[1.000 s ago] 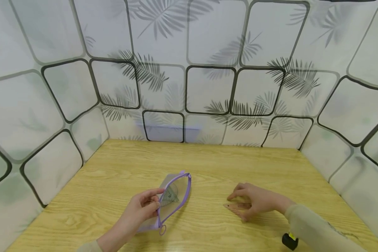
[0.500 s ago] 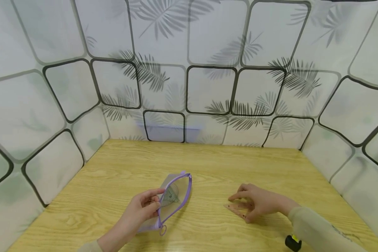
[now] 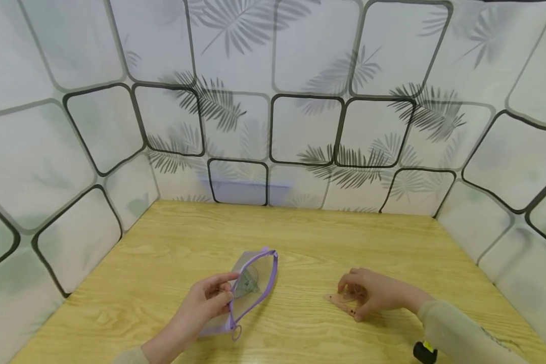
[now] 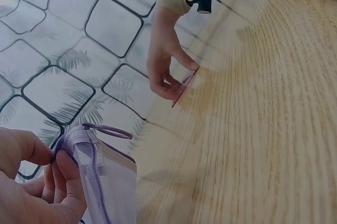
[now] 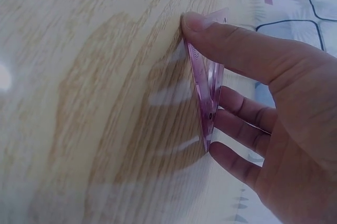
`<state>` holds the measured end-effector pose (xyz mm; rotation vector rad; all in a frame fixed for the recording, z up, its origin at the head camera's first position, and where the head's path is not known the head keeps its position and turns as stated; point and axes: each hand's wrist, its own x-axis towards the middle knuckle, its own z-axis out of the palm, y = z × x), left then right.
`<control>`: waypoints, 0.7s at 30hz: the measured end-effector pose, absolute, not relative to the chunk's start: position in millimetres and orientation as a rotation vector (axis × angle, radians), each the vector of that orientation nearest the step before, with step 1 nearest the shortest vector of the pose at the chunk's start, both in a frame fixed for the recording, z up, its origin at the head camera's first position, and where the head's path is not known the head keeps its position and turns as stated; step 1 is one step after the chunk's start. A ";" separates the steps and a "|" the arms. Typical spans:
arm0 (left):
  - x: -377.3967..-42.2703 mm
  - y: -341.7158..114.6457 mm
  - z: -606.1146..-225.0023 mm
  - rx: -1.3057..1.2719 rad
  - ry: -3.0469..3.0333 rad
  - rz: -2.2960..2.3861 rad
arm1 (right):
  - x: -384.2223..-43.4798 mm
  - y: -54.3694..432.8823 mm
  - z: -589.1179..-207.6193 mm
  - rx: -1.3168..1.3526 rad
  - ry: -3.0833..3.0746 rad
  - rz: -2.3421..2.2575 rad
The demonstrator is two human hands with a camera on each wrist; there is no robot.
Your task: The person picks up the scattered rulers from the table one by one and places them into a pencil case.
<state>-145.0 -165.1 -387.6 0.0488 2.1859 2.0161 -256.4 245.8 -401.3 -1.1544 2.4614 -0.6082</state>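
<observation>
My left hand [image 3: 208,298] pinches the near edge of a see-through zip pouch [image 3: 265,289] with purple trim, and its mouth gapes toward the right. Inside the pouch lies a dark greenish set square [image 3: 247,282], with a rounded clear outline around it. To the right, my right hand [image 3: 368,292] holds a pink transparent set square [image 5: 199,74] low at the tabletop. In the right wrist view the thumb rests on one end of it, while curled fingertips touch its other edge. Whether it is lifted off the wood I cannot tell.
The wood-grain table [image 3: 296,232] spans the view. Pale patterned sheets [image 3: 236,131] enclose its back and both sides. A small black object with a yellow part [image 3: 424,352] sits at the right sleeve. A purple ring pull [image 3: 236,332] hangs at the pouch's near corner.
The right hand's fingers have curled in further over the pink set square, and the hand has shifted slightly right. The left hand and the pouch stay nearly still.
</observation>
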 end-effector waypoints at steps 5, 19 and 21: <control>-145.4 -165.3 -386.6 0.061 2.191 2.011 | -259.0 245.2 -401.6 -1.129 2.442 -0.622; -145.3 -164.7 -385.3 0.081 2.197 2.002 | -261.6 245.9 -401.7 -1.034 2.357 -0.706; -145.3 -164.8 -385.1 0.078 2.196 2.000 | -261.9 245.8 -401.5 -1.027 2.344 -0.714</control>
